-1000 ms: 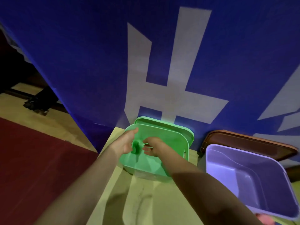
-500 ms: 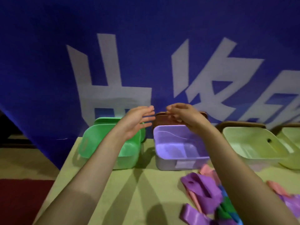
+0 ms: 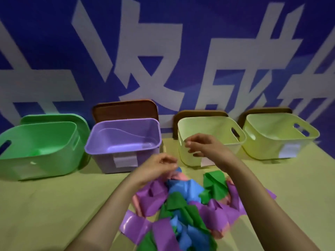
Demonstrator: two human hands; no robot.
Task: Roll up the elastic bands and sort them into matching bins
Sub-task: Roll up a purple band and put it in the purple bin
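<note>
While band pile (image 3: 183,205) lies front-to-back, left hand (image 3: 157,167) grip is unclear; right hand (image 3: 206,146) curls slack, empty.

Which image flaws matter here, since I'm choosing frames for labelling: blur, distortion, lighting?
Head view: dim, bluish light; left hand and right hand smeared by motion blur; wide-angle lens tilts the green bin and far-right yellow bin outward; band pile soft toward the bottom edge.
</note>
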